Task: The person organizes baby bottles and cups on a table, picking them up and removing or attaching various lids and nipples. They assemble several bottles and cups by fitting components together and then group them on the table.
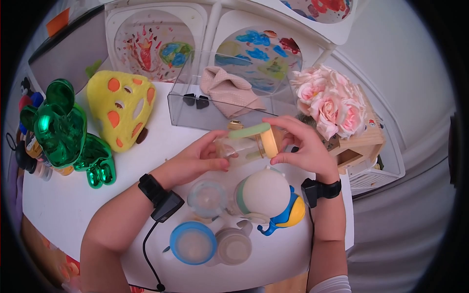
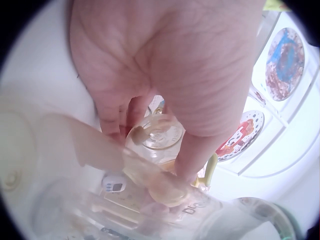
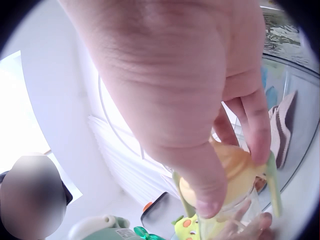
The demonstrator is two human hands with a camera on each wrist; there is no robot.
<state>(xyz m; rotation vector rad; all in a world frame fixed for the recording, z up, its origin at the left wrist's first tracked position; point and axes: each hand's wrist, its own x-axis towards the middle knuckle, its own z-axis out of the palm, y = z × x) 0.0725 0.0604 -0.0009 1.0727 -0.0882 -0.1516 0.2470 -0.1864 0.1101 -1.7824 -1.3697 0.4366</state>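
A clear sippy cup (image 1: 233, 146) with a yellow lid (image 1: 269, 142) and green handles (image 1: 249, 130) is held sideways above the table. My left hand (image 1: 195, 157) grips its base end, thumb and fingers on opposite sides. At the other end, my right hand (image 1: 308, 146) pinches the lid between thumb and fingers. The right wrist view shows that thumb (image 3: 212, 192) pressed along the yellow lid (image 3: 239, 170). In the left wrist view, the clear round base (image 2: 159, 137) shows between my fingers. Just below the hands stands a bottle with a cream rounded top (image 1: 266, 191).
Near me are a clear cup (image 1: 207, 198), a blue-rimmed cup (image 1: 193, 242), a greyish cup (image 1: 234, 245) and a blue-and-yellow item (image 1: 288, 213). Behind, a clear box (image 1: 183, 115) holds a pink cloth (image 1: 229, 93). A green bear figure (image 1: 61, 129), yellow plush (image 1: 119, 110) and roses (image 1: 332, 102) flank the area.
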